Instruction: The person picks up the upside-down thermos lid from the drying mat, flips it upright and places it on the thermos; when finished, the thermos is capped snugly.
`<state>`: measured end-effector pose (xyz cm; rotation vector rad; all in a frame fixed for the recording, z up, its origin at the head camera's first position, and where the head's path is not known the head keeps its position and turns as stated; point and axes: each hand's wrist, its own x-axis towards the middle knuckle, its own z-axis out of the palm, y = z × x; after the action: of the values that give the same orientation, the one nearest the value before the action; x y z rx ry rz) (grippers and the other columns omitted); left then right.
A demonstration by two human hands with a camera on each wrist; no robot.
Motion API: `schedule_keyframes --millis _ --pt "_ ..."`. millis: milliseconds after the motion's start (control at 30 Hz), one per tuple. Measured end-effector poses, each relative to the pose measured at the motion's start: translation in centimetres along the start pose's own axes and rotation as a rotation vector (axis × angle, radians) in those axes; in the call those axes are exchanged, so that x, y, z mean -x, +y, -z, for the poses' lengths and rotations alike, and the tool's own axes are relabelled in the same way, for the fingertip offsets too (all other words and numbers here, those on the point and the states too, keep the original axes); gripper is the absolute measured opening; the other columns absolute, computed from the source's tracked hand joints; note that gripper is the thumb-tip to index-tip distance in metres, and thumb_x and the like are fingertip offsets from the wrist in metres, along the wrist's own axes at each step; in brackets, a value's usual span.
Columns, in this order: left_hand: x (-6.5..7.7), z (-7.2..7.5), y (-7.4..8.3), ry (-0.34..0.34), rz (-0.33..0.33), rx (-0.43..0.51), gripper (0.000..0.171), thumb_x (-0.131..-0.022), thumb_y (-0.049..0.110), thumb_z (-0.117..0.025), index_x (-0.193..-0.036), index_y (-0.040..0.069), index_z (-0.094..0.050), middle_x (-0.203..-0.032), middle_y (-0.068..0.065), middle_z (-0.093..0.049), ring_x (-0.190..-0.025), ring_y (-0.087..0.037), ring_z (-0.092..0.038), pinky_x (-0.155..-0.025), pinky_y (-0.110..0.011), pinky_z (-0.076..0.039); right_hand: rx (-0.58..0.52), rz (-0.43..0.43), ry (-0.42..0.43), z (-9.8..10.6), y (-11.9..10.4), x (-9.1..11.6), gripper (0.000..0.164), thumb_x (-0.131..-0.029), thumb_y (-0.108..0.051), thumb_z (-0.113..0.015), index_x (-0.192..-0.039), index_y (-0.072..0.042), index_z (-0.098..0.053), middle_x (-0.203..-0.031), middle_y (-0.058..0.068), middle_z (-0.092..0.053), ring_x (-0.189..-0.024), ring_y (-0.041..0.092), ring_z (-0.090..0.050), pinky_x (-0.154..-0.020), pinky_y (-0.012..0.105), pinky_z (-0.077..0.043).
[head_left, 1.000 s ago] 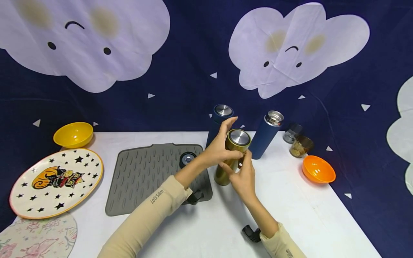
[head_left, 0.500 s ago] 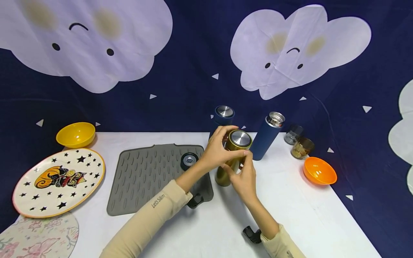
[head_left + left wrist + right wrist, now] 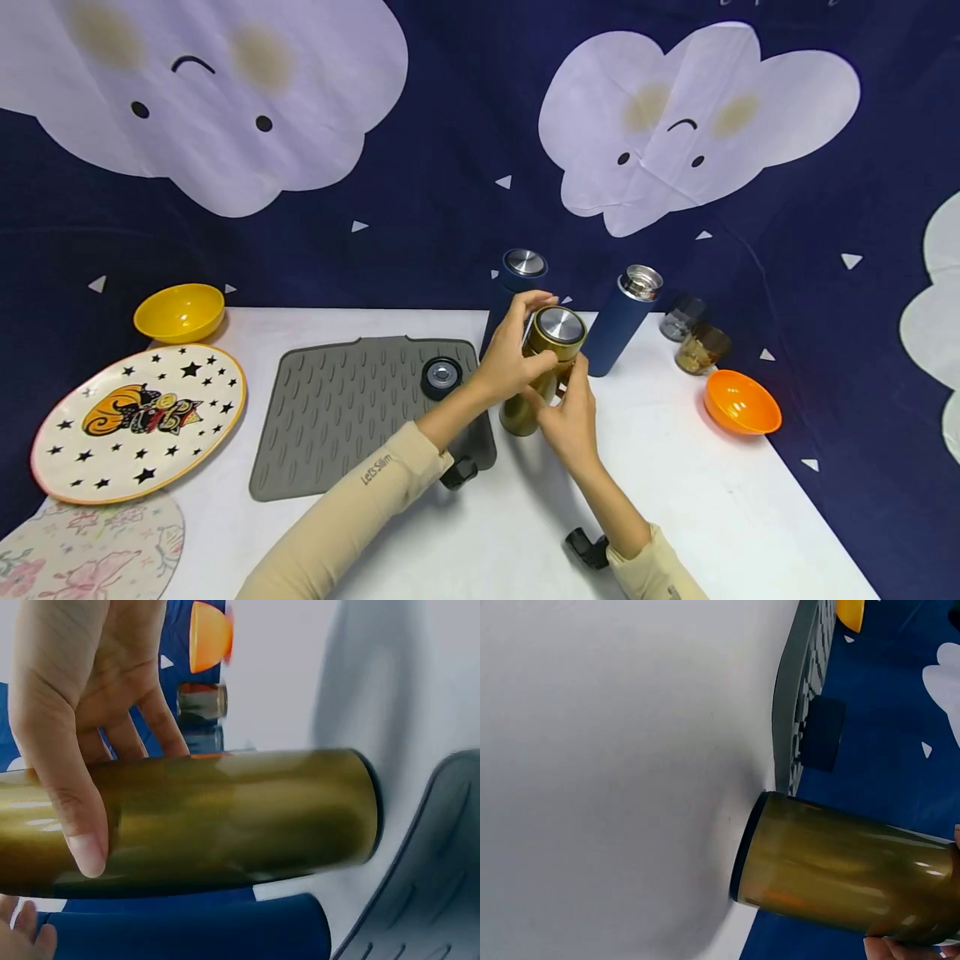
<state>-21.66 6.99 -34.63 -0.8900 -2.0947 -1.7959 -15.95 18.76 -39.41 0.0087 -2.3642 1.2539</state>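
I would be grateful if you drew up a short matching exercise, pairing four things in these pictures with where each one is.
Things
1. gold bottle
2. round black lid
3. orange bowl
4. yellow bowl

Places
A. on the grey mat
B. behind the star-patterned plate, at the left
C. held by the left hand and the right hand
D. at the right, in front of the brown see-through cup

Right pairs: 1-C, 2-A, 3-D, 4-B
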Motion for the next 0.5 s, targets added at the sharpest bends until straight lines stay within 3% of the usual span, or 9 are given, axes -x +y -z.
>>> schedule_keyframes --millis 67,167,333,500 --pt "0.03 0.01 -0.10 0.028 -0.012 -0.043 0.072 -0.077 0.022 -0.079 -0.136 0.004 -0.043 -0.130 -0.012 -0.054 -0.121 -0.024 -0.050 -0.105 -0.041 -0.043 -0.011 -0.010 -0.004 -0.06 -0.03 -0.01 0.067 -0.078 -0.007 -0.081 -0.133 -0.005 -0.042 -0.116 0.021 -0.062 -0.110 0.037 -0.061 -0.089 0.053 -0.053" --pt "-0.03 0.04 -0.18 0.053 -0.018 -0.092 0.080 -0.072 0.029 -0.088 -0.135 0.007 -0.045 -0.123 -0.011 -0.057 -0.114 -0.022 -0.055 -0.099 -0.036 -0.048 -0.005 -0.009 -0.003 -0.11 -0.07 0.00 0.064 -0.078 -0.006 -0.080 -0.131 -0.004 -0.042 -0.118 0.021 -0.062 -0.111 0.038 -0.061 -0.090 0.054 -0.053" --pt "0.06 0.22 -0.19 -0.042 0.006 0.066 0.077 -0.077 0.012 -0.078 -0.143 0.009 -0.038 -0.139 -0.011 -0.056 -0.123 -0.025 -0.057 -0.104 -0.037 -0.047 -0.014 -0.002 0.000 -0.14 -0.01 0.04 0.065 -0.078 -0.005 -0.081 -0.131 -0.004 -0.042 -0.116 0.020 -0.062 -0.111 0.037 -0.061 -0.091 0.054 -0.052" --pt "0.02 -0.11 0.10 -0.015 0.016 -0.050 0.085 -0.074 0.025 -0.085 -0.143 0.009 -0.039 -0.135 -0.013 -0.053 -0.120 -0.025 -0.055 -0.101 -0.035 -0.048 -0.024 0.006 -0.001 -0.21 0.13 0.02 0.064 -0.076 0.002 -0.076 -0.131 -0.002 -0.043 -0.121 0.022 -0.060 -0.111 0.038 -0.061 -0.090 0.053 -0.053"
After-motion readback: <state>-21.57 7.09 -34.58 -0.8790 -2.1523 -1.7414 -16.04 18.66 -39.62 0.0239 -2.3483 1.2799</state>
